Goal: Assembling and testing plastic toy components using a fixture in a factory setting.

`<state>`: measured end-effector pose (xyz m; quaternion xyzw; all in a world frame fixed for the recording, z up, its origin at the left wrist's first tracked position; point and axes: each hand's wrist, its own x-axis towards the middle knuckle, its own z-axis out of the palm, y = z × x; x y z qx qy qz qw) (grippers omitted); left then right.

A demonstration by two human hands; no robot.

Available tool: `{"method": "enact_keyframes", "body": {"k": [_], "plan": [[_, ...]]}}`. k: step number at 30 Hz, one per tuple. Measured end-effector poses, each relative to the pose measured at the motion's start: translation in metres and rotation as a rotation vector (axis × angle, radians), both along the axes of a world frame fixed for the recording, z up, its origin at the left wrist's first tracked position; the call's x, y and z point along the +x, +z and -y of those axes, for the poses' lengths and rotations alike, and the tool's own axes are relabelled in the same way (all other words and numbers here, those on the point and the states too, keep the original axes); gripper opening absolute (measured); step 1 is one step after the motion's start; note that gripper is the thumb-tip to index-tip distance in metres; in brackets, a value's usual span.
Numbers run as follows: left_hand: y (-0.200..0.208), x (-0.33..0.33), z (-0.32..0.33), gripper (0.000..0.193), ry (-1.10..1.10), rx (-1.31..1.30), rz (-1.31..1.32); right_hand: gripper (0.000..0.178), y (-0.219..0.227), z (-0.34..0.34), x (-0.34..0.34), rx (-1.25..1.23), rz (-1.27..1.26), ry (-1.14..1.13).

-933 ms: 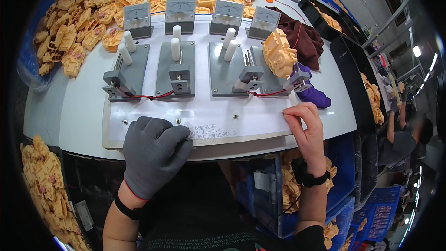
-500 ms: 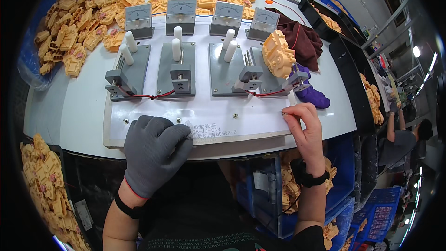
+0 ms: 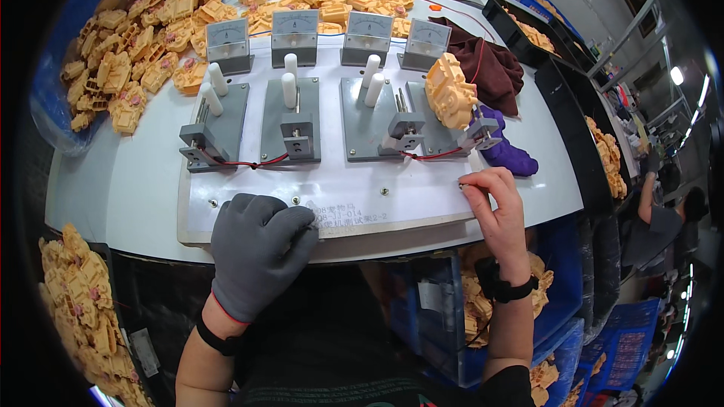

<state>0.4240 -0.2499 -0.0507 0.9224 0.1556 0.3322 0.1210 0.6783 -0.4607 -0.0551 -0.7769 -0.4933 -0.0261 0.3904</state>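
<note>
My bare right hand [image 3: 494, 203] pinches a small metal toggle switch [image 3: 462, 186] at the right front of a white test board [image 3: 339, 177]. In a grey glove, my left hand [image 3: 260, 245] is curled closed over the board's front edge; whatever its fingers hold, if anything, is hidden. Similar toggle switches [image 3: 385, 191] line the board's front. Behind them stand several grey fixtures [image 3: 362, 124] with white pegs or metal clamps, and several analog meters [image 3: 295, 32] behind those. A yellow-orange plastic casing [image 3: 450, 92] sits upright on the rightmost fixture, above my right hand.
Yellow casings heap up in a blue bin [image 3: 56, 98] at the far left and lie behind the meters. A dark red cloth [image 3: 490, 68] and a purple glove [image 3: 510, 152] lie right of the fixtures. Black crates [image 3: 569, 109] line the right side; a person [image 3: 664, 230] works beyond.
The view has shifted slightly, so the board and fixtures appear a little lower and to the right. Both hands keep their poses, and the casing stays on its fixture.
</note>
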Motion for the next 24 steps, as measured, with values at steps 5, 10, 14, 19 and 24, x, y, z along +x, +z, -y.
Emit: {"method": "enact_keyframes", "body": {"k": [5,10,14,19,24], "plan": [[0.0015,-0.0005,0.0012,0.018,0.003,0.009,-0.003,0.010,0.0014,-0.0003,-0.0007,0.004,-0.011,0.006],[0.0016,0.0001,0.0015,0.019,-0.001,0.005,0.010,0.009,0.0020,-0.0016,-0.0023,0.026,-0.040,-0.011],[0.0023,-0.0005,0.0010,0.019,0.000,0.013,-0.001,0.009,0.0014,-0.0018,-0.0019,0.027,-0.053,-0.007],[0.0021,-0.0001,0.0016,0.019,0.006,0.013,0.008,0.009,0.0011,-0.0015,-0.0016,0.027,-0.059,-0.008],[0.0014,0.0004,0.0021,0.019,0.002,0.009,0.031,0.009,0.0012,-0.0004,-0.0008,0.013,-0.007,0.006]]}}
